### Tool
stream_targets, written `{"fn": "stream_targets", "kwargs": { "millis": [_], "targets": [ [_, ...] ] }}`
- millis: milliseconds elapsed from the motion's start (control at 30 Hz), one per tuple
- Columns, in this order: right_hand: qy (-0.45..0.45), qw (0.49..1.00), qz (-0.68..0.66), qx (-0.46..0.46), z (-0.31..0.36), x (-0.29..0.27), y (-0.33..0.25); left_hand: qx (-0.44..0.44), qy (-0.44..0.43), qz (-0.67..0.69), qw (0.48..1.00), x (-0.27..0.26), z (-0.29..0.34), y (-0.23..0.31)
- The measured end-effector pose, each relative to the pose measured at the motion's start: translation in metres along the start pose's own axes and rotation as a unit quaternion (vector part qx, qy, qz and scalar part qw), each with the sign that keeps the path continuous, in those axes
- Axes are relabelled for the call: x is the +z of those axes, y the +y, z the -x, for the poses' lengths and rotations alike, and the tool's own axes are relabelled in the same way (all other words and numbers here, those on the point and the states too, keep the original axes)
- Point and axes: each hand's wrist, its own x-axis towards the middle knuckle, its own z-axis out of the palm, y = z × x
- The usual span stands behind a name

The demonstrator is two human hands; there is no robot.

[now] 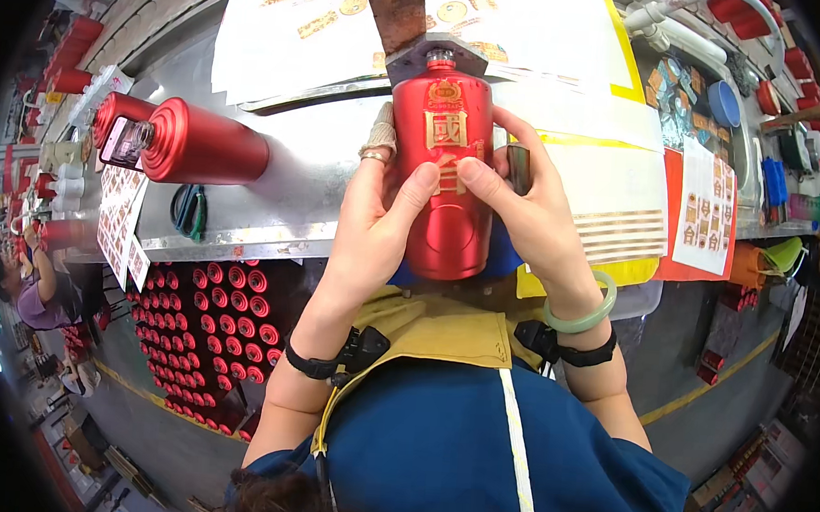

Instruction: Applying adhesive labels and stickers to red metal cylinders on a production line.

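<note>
A red bottle with gold lettering lies in front of me, its neck pointing away and set against a dark metal bracket. My left hand grips its left side, thumb on the front face; a ring and a pale finger cover show on that hand. From the other side my right hand holds the bottle, its thumb pressed on the gold lettering. A small dark flat piece sits among the right hand's fingers; I cannot make out its kind. A green bangle circles the right wrist.
Two more red bottles lie at the left, the nearer bottle beside green-handled scissors. Decal sheets cover the bench's back. Right of the bottle are striped sheets and a blue cup. Several red bottles stand below the bench.
</note>
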Motion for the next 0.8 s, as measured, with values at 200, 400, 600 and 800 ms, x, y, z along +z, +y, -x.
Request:
{"fn": "stream_targets", "kwargs": {
  "millis": [200,400,600,800],
  "targets": [
    [-0.004,1.0,-0.011,-0.006,-0.0002,0.0009,-0.0004,-0.001,0.014,-0.026,1.0,0.0041,0.0002,0.002],
    [0.002,1.0,-0.007,-0.004,0.0007,0.0018,0.0004,-0.012,0.011,-0.027,0.999,0.0015,0.002,0.0035],
    [0.004,1.0,-0.024,-0.002,0.0004,0.003,0.0014,-0.009,0.032,-0.02,0.999,0.0034,0.0001,0.0015],
    [0.001,1.0,-0.011,-0.005,0.0009,0.0014,-0.0001,-0.005,0.019,0.006,1.0,0.0077,-0.0021,0.0036]
  ]
}}
